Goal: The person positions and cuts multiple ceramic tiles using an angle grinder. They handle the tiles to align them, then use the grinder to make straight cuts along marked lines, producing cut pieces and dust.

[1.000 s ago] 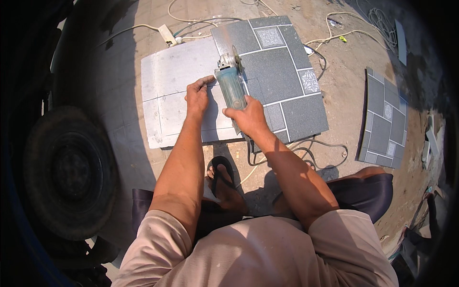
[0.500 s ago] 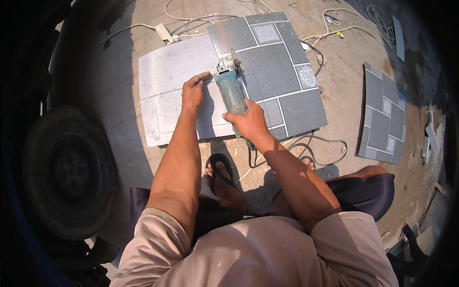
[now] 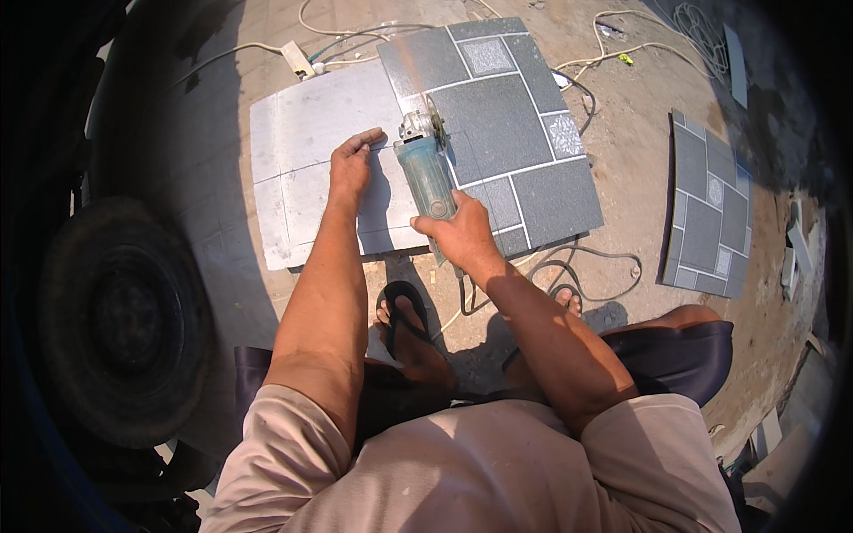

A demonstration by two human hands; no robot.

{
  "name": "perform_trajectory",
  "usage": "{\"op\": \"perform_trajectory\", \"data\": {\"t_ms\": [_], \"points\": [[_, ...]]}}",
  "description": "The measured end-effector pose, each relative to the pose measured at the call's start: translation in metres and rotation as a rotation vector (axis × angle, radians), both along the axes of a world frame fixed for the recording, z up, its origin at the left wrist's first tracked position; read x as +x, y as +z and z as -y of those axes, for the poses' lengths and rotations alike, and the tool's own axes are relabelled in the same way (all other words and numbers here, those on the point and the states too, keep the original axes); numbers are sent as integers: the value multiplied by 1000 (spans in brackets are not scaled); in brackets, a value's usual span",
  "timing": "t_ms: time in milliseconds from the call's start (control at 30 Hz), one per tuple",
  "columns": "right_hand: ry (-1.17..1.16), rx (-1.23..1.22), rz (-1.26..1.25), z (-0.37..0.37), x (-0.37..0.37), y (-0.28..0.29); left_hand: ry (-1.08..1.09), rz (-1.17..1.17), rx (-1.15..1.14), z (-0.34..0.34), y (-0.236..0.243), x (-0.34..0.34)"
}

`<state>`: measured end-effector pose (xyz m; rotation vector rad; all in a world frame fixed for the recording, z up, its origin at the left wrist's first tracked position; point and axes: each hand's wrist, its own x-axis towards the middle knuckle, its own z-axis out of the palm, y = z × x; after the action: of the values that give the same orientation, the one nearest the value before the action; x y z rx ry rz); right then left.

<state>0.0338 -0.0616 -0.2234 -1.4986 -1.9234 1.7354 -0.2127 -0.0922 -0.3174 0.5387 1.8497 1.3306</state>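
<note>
Right grip (image 3: pixel 464 234) wraps the likely heavy, rigid grinder (image 3: pixel 423 178) by its body, a suitable hold; left grip (image 3: pixel 352 165), partly open, appears empty.

From the grinder (image 3: pixel 423 178), a separate tile (image 3: pixel 699 224) lies at three o'clock, a wheel (image 3: pixel 127 320) at eight, a power strip (image 3: pixel 297 60) at ten.

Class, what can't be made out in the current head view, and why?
In the head view:
Angle grinder: rear covered by the right hand.
Left hand: palm turned away from the camera.
Right foot: partly hidden by the right forearm.
Wheel: hub detail lost in shadow.
</note>
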Motion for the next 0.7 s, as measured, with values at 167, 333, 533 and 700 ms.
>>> {"op": "perform_trajectory", "data": {"t_ms": [167,333,533,700], "points": [[-1,-38,-1,2,4,1,4,17,4,0,6,2],[17,-24,17,6,9,-2,8,39,-18,0,9,3],[-11,-38,12,10,15,5,17,53,-21,0,7,1],[13,-60,29,14,23,8,6,32,-32,1,13,1]]}}
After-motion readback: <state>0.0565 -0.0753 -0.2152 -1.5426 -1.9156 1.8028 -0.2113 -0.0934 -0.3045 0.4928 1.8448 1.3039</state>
